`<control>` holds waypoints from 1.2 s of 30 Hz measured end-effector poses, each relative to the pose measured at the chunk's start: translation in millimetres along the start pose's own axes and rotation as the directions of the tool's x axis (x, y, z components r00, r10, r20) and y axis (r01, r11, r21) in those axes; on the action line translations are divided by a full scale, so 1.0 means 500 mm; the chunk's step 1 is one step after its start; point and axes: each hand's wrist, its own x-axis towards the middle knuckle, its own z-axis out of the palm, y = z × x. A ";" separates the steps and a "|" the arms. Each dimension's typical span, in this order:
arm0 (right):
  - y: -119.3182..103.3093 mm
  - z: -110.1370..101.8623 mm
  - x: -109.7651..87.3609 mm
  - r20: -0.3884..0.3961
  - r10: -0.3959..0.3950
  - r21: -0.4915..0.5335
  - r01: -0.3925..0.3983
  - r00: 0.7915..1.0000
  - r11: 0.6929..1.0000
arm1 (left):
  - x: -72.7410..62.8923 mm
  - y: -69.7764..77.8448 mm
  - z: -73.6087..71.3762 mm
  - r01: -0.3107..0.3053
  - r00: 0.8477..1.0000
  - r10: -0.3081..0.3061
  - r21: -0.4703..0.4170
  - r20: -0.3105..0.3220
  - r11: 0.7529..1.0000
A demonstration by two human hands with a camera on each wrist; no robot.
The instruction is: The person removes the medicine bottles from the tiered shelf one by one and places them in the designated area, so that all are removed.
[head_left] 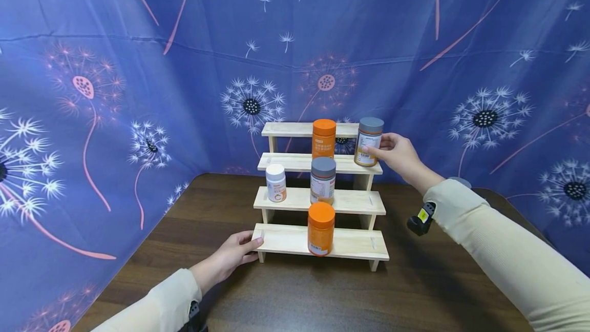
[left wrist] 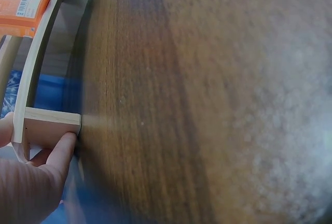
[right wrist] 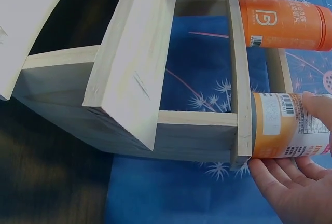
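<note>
A stepped wooden rack [head_left: 286, 240] with several tiers stands on the table. My right hand [head_left: 400, 157] grips a grey-capped supplement bottle [head_left: 367, 142] at the right end of the third tier up; in the right wrist view the bottle's base [right wrist: 255, 125] is right at the shelf board. At the lower left, my left hand [head_left: 232, 256] holds the bottom tier's end, thumb on top and fingers [left wrist: 61, 154] against the wooden leg [left wrist: 52, 125]. An orange bottle [head_left: 324, 138] stands left of the gripped one.
On the second tier stand a small white bottle [head_left: 276, 183] and another grey-capped bottle [head_left: 322, 181]. A second orange bottle [head_left: 321, 229] is on the bottom tier. Behind the dark wooden table [head_left: 203, 209] hangs a blue dandelion-print cloth [head_left: 193, 81].
</note>
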 end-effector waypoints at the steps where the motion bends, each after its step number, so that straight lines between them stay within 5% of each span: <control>1: 0.001 0.000 0.000 0.000 0.004 -0.004 -0.004 1.000 1.000 | 0.000 0.000 0.000 -0.001 1.000 0.001 -0.002 0.000 1.000; 20: 0.003 -0.009 -0.016 0.039 0.004 0.009 -0.004 0.999 1.000 | -0.004 0.002 0.000 -0.001 1.000 0.001 -0.003 0.002 1.000; 36: 0.021 -0.027 -0.024 -0.034 -0.007 0.018 0.007 0.999 1.000 | -0.001 0.000 0.001 0.003 1.000 -0.003 0.003 -0.004 1.000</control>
